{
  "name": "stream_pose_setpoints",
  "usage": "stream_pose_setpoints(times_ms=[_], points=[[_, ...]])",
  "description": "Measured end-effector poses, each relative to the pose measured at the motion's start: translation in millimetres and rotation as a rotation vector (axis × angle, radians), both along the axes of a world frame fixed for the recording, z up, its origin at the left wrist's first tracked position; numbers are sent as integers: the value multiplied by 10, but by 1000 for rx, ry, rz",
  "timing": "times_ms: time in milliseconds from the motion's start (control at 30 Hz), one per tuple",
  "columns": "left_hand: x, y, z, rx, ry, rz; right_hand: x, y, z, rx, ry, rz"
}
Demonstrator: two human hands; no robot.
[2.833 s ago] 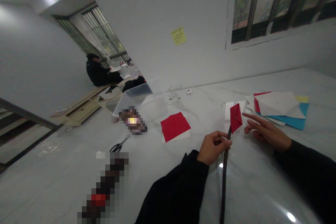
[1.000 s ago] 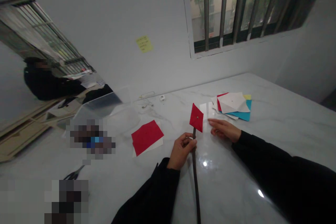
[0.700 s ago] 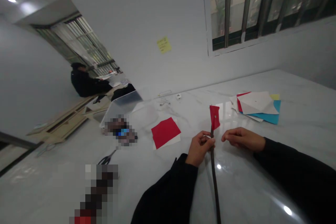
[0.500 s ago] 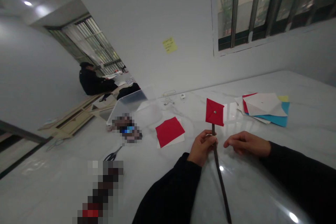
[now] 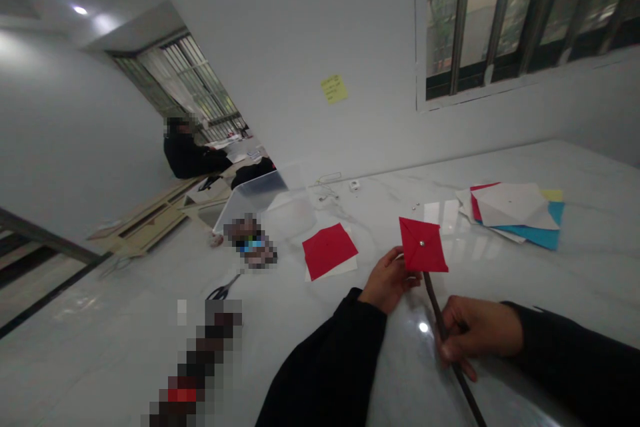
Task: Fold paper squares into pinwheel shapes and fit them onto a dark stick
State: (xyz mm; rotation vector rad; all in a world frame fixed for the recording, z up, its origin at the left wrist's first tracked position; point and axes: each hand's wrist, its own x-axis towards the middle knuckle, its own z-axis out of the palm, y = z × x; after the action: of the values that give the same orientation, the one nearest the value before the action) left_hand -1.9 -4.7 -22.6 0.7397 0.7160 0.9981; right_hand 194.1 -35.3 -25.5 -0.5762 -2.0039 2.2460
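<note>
A red folded-paper pinwheel (image 5: 417, 255), pinned at its middle with a small silvery fastener, is fixed at the top of a dark brown stick (image 5: 434, 297). My right hand (image 5: 473, 327) grips the stick below the pinwheel, thumb and fingers closed round it. Just left of the paper is my left hand (image 5: 387, 282), off the stick, its fingers loosely apart and partly hidden behind the red square. Further left, a red paper sheet (image 5: 330, 250) lies over a white one on the table.
At the right lies a pile of white, red, blue and yellow paper (image 5: 515, 210). Scissors (image 5: 224, 288) lie on the left, near pixelated items and a clear plastic box (image 5: 260, 197). A yellow note (image 5: 333, 89) is on the wall. A person (image 5: 187, 153) sits in the background.
My right hand has moved down and taken hold of the stick. My left hand has let go of it. The pinwheel has come lower and slightly right, with the stick tilted more.
</note>
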Motion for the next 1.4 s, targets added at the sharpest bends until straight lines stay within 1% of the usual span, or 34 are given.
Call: stream_pose_setpoints(times_ms=[67, 133, 233, 367, 467, 600, 667, 700, 767, 867, 900, 967, 1033, 1133, 1267, 1400], points=[[-3, -2, 23, -22, -100, 42, -2, -19, -1, -23, -25, 56], [5, -21, 53, -22, -156, 45, -13, -33, 2, -45, -21, 68], [37, -51, 80, -39, -152, 29, -26, -36, 30, -59, -1, 61], [92, -61, 60, -20, -135, 54, -25, -41, 63, -67, -8, 89], [110, -55, 31, 13, -141, 57, -20, -55, 49, -103, -10, 98], [108, -50, 9, 30, -128, 70, -12, -13, -3, -59, -16, 86], [104, -47, 5, 26, -126, 80, -7, 49, -52, -68, 10, 21], [102, -44, 4, 23, -127, 83, -4, 84, -84, -83, 31, -55], [96, -32, 4, 16, -136, 98, 0, 148, -148, -154, 94, -288], [84, -1, -7, -3, -158, 127, -4, 207, -197, -324, 193, -629], [83, 11, -15, -6, -166, 136, -11, 219, -191, -377, 216, -711], [88, 33, -40, -9, -172, 131, -38, 252, -152, -439, 242, -815], [98, 52, -68, -8, -159, 120, -85, 309, -99, -449, 259, -849], [93, 89, -93, 6, -131, 135, -197, 446, -44, -426, 267, -810], [-8, 165, -84, 32, -113, 196, -379, 637, -50, -386, 239, -779], [-109, 220, -57, 44, -101, 238, -488, 707, -75, -305, 214, -780]])
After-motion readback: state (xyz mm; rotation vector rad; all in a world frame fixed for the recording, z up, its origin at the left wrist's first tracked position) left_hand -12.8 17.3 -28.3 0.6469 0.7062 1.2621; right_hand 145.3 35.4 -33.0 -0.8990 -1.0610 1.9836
